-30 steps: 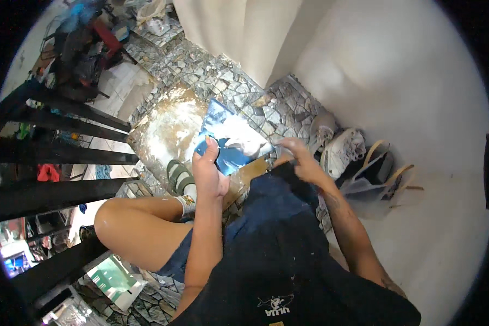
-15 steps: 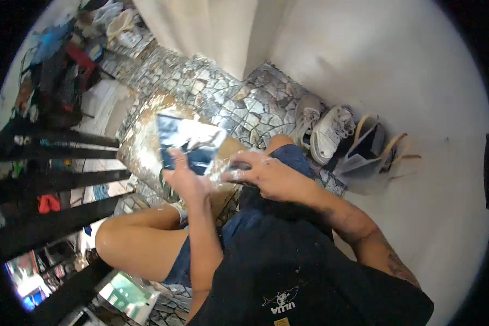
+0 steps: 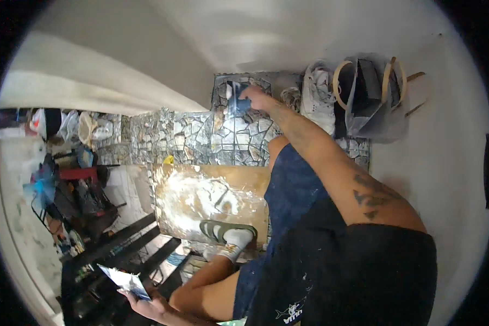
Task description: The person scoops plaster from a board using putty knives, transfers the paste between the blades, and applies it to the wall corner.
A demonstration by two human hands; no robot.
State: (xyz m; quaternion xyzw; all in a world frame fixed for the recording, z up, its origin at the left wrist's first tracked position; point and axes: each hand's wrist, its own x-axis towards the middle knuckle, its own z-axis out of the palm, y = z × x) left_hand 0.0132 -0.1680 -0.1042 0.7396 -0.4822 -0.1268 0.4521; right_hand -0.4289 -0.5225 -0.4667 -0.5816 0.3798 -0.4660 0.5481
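At the lower left, my left hand (image 3: pixel 149 307) grips a thin flat plate (image 3: pixel 126 281) smeared with white paste, holding it tilted out to the side. My right arm stretches forward to the floor near the wall corner. There my right hand (image 3: pixel 257 99) has its fingers curled at the edge of a flat dark-blue piece (image 3: pixel 238 103); its exact kind is unclear. A tan board (image 3: pixel 239 187) splashed with white paste lies on the floor before me. My foot, in a sock and an olive sandal (image 3: pixel 214 231), rests on it.
White sneakers (image 3: pixel 318 100) stand along the wall right of my right hand. Next to them is a clear bag (image 3: pixel 367 111) with tan handles. Dark slats (image 3: pixel 130 239) stand at the left, with clutter (image 3: pixel 81 190) beyond. A white pillar (image 3: pixel 163 60) juts out ahead.
My hands have moved apart: the left, with the pasted plate, down to the lower left, the right forward to the blue piece on the floor. The view has turned.
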